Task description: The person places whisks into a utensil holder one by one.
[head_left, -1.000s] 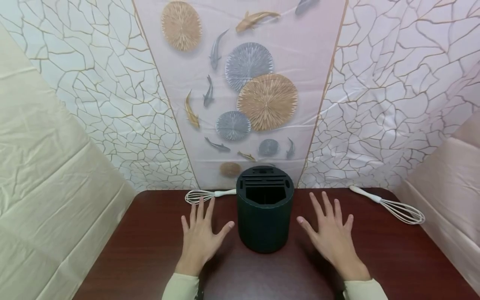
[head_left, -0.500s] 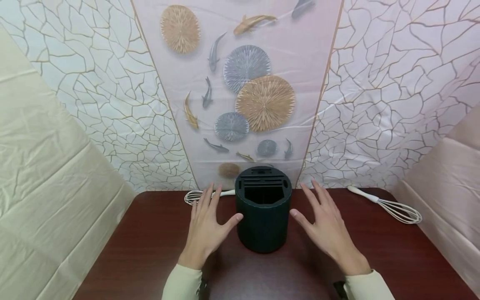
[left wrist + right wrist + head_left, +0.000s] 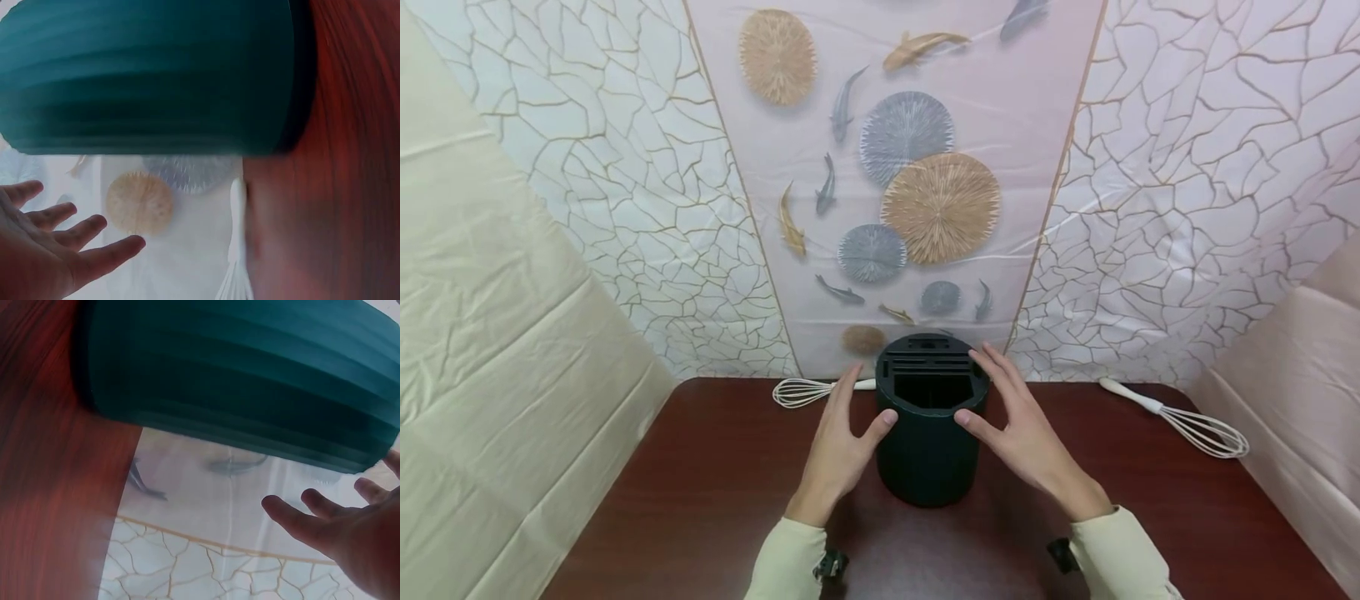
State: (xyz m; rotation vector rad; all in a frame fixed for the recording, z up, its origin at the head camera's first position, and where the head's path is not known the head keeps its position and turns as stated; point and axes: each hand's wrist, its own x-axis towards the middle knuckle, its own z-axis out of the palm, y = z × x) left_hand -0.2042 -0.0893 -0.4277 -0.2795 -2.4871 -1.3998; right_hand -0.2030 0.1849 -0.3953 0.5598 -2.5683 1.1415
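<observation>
1. While both hands flank it, the dark green holder (image 3: 928, 458) stands upright on the reddish-brown table (image 3: 715, 492), between left hand (image 3: 841, 450) and right hand (image 3: 1026, 433).
2. Body: round, drum-shaped. Nearly black from the head view; teal in both wrist views, with soft ribs (image 3: 144, 81) running base to rim. Darker base band (image 3: 303, 94) around the foot.
3. Black top (image 3: 895, 354): short slot on the side farthest from the hands, long narrow slots across the middle, small oval hole toward the right hand. Big angular opening (image 3: 917, 392) on the near side, thin divider dimly visible inside.
4. Left hand: wide open, thumb well apart from extended fingers, holding nothing. Thumb tip overlaps the near wall; contact cannot be told.
5. Right hand: likewise spread, gripping nothing. Thumb tip at the near rim, fingertips by the rim's right side; touching or just beside, cannot tell.
6. White whisk (image 3: 805, 391) just beyond the left hand's fingers, handle end at the holder's edge. Second whisk (image 3: 1159, 407) well out to the right hand's right.
</observation>
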